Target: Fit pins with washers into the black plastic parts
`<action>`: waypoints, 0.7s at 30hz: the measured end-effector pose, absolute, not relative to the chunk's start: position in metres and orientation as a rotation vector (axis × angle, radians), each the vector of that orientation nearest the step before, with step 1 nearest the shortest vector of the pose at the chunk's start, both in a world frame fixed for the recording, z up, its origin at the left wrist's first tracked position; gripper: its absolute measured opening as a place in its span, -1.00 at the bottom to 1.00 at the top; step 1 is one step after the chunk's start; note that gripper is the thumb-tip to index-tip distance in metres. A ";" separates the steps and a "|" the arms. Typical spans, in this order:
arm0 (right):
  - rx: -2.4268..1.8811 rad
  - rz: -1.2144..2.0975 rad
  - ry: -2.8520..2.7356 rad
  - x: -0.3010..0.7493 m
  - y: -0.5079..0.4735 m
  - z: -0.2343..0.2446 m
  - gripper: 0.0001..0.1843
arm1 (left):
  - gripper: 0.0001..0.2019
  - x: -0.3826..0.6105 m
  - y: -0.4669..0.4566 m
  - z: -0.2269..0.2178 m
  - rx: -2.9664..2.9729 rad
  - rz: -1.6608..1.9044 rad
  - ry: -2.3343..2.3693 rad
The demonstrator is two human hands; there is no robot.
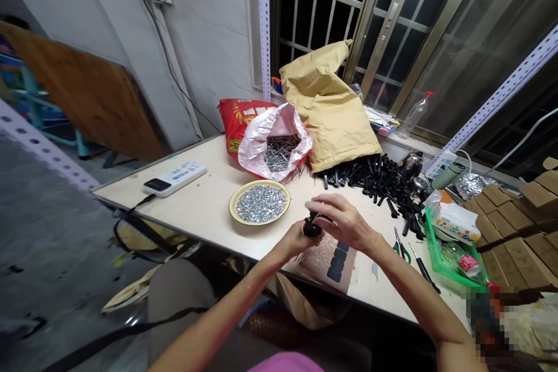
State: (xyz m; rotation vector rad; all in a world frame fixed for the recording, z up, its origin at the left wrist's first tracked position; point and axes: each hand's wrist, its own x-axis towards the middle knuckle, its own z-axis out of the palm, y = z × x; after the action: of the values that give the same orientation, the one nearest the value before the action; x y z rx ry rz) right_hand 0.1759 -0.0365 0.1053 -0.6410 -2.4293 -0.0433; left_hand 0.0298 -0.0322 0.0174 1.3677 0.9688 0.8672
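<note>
Head-camera footage was centred on a small black plastic part (pixel 312 226), which was held between both hands just above the near half of the pale worktable (pixel 204 203). The part was gripped from below by the left hand (pixel 297 239), whose fingers were curled closed around it. It was pinched from above by the right hand (pixel 342 222), with thumb and forefinger brought narrowly together on its top; whether something thin was also held between those fingertips could not be told.

Directly beneath the hands a brownish card (pixel 325 260) bearing several dark rectangular pads was laid flat on the table. Just to the left of the hands a yellow-rimmed dish (pixel 260 202) heaped with small silvery metal pieces was placed. Behind the dish a white plastic bag (pixel 274 140), opened at the top, was seen to be filled with dark nails or pins, and a red bag (pixel 238 118) was propped behind it. A tall tan paper sack (pixel 329 107) was slumped next to these against the window. A loose heap of black plastic parts (pixel 379 180) was spread to the right of the sack.

Nearer the right edge, green-handled scissors (pixel 400 247) and a green basket (pixel 440 256) were set beside stacked brown cartons (pixel 518 226). At the far left corner a white power strip (pixel 174 178) was rested on the tabletop.
</note>
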 end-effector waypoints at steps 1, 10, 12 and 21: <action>-0.695 -0.022 -2.324 0.177 -0.037 0.105 -0.72 | -0.92 0.027 -0.033 0.020 1.317 0.908 0.947; -1.058 0.821 -1.660 0.179 -0.040 0.050 -0.46 | -0.67 0.011 -0.041 0.042 1.317 1.103 0.960; -0.979 1.131 -1.656 0.170 -0.044 0.037 -0.34 | -0.64 0.010 -0.044 0.044 1.315 1.033 0.877; -1.081 1.443 -1.227 0.130 -0.034 0.022 -0.44 | -0.42 0.015 -0.048 0.033 1.079 0.937 0.901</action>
State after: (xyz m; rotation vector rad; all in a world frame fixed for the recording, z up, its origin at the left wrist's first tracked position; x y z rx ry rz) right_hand 0.1303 -0.0336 0.0222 -1.0805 -1.2265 1.4425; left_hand 0.0150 -0.0480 0.0333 1.0792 0.9010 0.9367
